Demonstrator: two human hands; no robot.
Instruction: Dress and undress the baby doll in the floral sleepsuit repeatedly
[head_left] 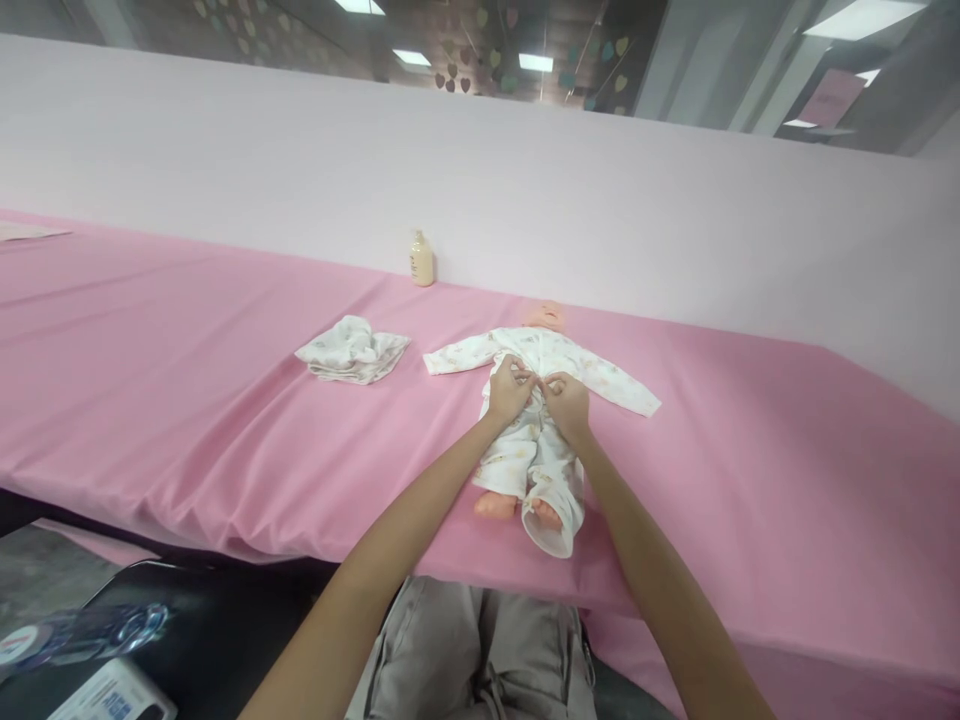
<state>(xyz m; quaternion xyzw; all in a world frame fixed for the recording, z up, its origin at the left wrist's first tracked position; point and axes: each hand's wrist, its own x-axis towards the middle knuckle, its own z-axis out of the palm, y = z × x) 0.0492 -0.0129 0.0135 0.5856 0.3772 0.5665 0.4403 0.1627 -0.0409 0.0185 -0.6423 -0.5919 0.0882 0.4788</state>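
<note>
A baby doll lies on its back on the pink cloth, its head toward the wall. It wears a white printed top with the sleeves spread wide, and white printed trousers. Both bare feet show at the trouser ends. At the doll's waist my left hand and my right hand meet, fingertips pinched on the front of the clothing. The bit of fabric between the fingers is too small to make out; it may be a fastening or a waistband edge.
A folded white cloth stack lies left of the doll. A pale yellow pump bottle stands against the white wall. Pink cloth covers the table. Below left, a plastic water bottle lies on a black chair.
</note>
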